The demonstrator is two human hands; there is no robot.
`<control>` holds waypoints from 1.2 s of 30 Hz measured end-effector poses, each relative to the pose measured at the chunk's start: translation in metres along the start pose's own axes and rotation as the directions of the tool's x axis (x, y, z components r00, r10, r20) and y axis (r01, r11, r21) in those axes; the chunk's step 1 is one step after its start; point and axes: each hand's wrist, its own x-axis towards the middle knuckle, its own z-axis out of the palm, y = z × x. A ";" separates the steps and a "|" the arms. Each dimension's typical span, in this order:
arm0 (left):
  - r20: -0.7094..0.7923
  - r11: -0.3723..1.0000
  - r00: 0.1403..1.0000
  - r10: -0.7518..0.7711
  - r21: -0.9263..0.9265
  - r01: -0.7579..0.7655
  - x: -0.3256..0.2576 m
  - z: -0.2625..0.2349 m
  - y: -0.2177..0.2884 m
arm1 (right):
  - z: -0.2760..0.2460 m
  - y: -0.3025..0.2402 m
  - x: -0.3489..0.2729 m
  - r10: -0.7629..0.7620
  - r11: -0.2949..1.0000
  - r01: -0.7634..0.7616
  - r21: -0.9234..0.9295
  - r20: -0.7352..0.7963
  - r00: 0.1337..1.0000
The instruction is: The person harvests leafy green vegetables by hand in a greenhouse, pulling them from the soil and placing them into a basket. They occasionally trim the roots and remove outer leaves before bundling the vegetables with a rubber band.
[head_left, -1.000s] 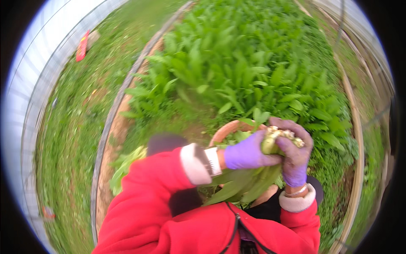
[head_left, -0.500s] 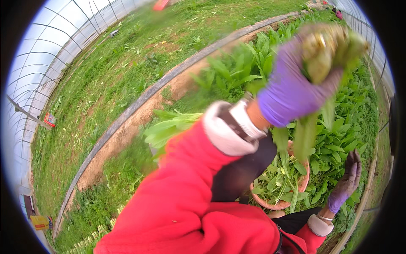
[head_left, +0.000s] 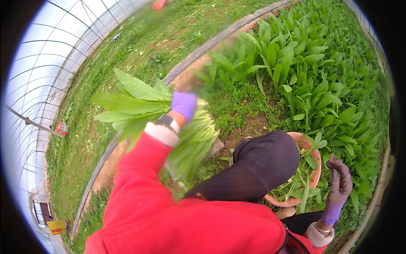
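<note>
My left hand [head_left: 184, 104], in a purple glove, is closed around the stem end of a bunch of long-leaved greens [head_left: 135, 99]. The leaves fan out to the left. Just beneath lies a pile of the same greens [head_left: 192, 142], its leaves pointing toward me and its far end partly covered by the hand. Low at the right, my right hand [head_left: 339, 186] wears a soil-stained purple glove. Its fingers are loosely bent, with no object visible in them. Beside it stands an orange-pink basin [head_left: 314, 178] with loose leaves and trimmings inside, partly hidden by my knee.
A dense bed of growing greens [head_left: 313, 72] fills the right side. A grey border strip [head_left: 228, 31] curves along a bare soil edge, with weedy ground beyond. The ribbed greenhouse wall [head_left: 46, 63] rises at the left. A yellow package [head_left: 58, 227] sits at the lower left.
My left hand has swung from the upper right down to the left with the greens, now over the pile. The right hand stays beside the basin, its fingers more bent.
</note>
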 end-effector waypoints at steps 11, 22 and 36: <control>0.065 0.958 0.958 -0.281 -0.050 0.284 -0.005 0.092 0.051 | 0.006 -0.008 0.008 -0.104 0.957 0.128 -0.259 0.106 0.989; 0.605 0.916 0.794 -0.052 -0.287 0.280 -0.024 0.053 0.051 | 0.017 0.022 0.023 0.063 0.962 -0.035 -0.272 0.093 0.994; 0.441 0.880 0.898 -0.011 -0.421 0.217 -0.052 0.073 0.051 | 0.203 0.103 0.174 0.006 1.000 -0.008 0.001 0.595 0.804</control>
